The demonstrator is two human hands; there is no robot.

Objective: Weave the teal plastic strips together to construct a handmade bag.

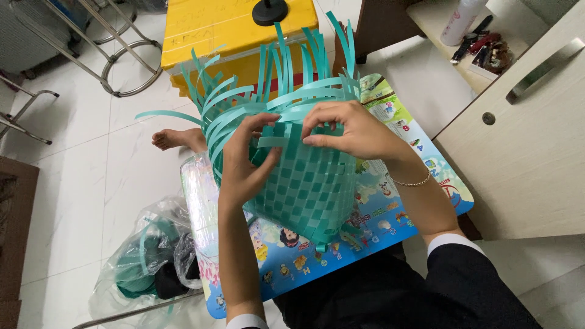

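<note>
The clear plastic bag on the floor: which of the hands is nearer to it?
Left. The left hand grips the teal woven basket on the side facing the plastic bag; the right hand pinches a strip on the basket's far side.

The scene is bright and evenly lit by soft, diffuse light, daylight by the look of it; shadows are faint and soft-edged, the darkest lying under the half-woven teal plastic-strip basket (304, 176) and beneath the glossy cartoon-printed blue table (390, 219); the white tiled floor (79, 183) gives a pale sheen, close to washed out at the upper right; the crinkled clear plastic bag (146, 262) catches small bright glints, and the table's near left edge shows glare; focus is sharp at the centre, with no motion blur on either hand; straight lines bow slightly toward the corners, a mild wide-angle distortion; colours are vivid.
</note>
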